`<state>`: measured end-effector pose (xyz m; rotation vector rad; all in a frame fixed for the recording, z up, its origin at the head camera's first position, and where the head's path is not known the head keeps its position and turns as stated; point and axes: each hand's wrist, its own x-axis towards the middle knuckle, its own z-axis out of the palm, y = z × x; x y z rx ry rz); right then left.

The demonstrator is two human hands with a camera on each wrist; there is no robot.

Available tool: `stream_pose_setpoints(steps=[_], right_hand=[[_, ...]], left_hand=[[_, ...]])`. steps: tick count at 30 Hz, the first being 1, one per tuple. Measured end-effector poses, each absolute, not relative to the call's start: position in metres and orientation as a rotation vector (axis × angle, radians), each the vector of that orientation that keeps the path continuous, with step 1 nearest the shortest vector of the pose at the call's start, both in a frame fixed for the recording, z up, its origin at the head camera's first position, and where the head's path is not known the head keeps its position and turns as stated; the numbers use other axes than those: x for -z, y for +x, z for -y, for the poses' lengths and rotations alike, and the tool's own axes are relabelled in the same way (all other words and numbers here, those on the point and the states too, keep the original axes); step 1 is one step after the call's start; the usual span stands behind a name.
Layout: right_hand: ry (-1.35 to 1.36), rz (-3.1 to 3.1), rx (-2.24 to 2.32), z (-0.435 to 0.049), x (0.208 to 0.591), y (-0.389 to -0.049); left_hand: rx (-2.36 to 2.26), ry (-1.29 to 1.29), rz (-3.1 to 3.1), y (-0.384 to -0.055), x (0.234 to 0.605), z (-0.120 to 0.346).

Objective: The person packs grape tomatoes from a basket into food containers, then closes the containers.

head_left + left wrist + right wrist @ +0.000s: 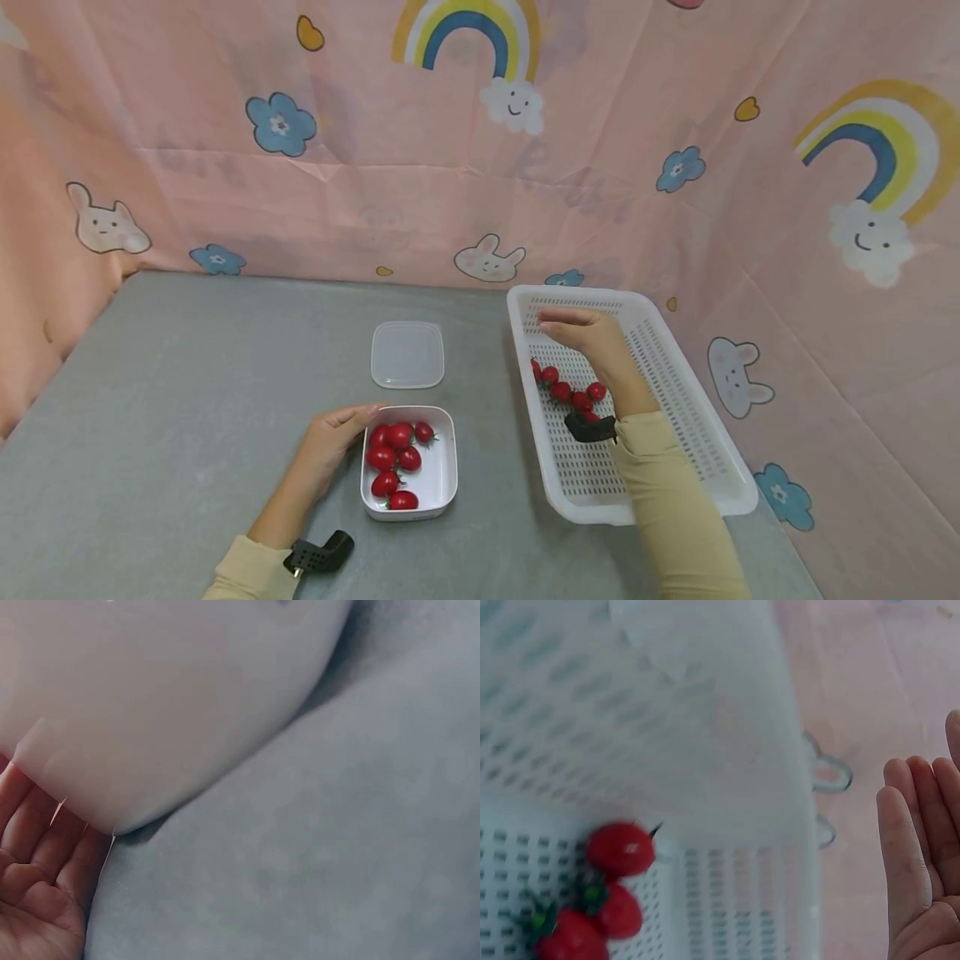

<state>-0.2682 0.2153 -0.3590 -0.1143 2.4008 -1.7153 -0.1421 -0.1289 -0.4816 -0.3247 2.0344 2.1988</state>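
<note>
My left hand (335, 433) rests at the upper left corner of a white square container (450, 462), fingers extended along its wall. In the left wrist view, the fingers (45, 832) lie nearly straight against that container. Several red cherry tomatoes (381, 457) are inside, gathered toward its left. Over a white slotted basket (551, 483), my right hand (592, 337) hovers with nothing held. Its fingers (901, 862) are straight in the right wrist view. Below it, more cherry tomatoes (561, 392) with green stems lie on the basket floor; the wrist partly hides them.
A translucent square lid (407, 356) lies flat on the grey table (187, 400) behind the container. Pink patterned cloth (360, 183) hangs along the back and sides. The basket's long right wall runs close to the cloth.
</note>
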Motion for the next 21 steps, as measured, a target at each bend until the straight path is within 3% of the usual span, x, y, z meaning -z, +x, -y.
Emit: stream_pose_setpoints(steps=[6,21], right_hand=[[-0.022,-2.427,1.637,-0.234,0.371,-0.280],[-0.086,-2.408,1.350,-0.244,0.403,-0.291]], left_hand=[[-2.200,-0.321,-2.028,-0.141,0.481,0.129],[-2.214,-0.301,-2.022,-0.142,0.483,0.129]])
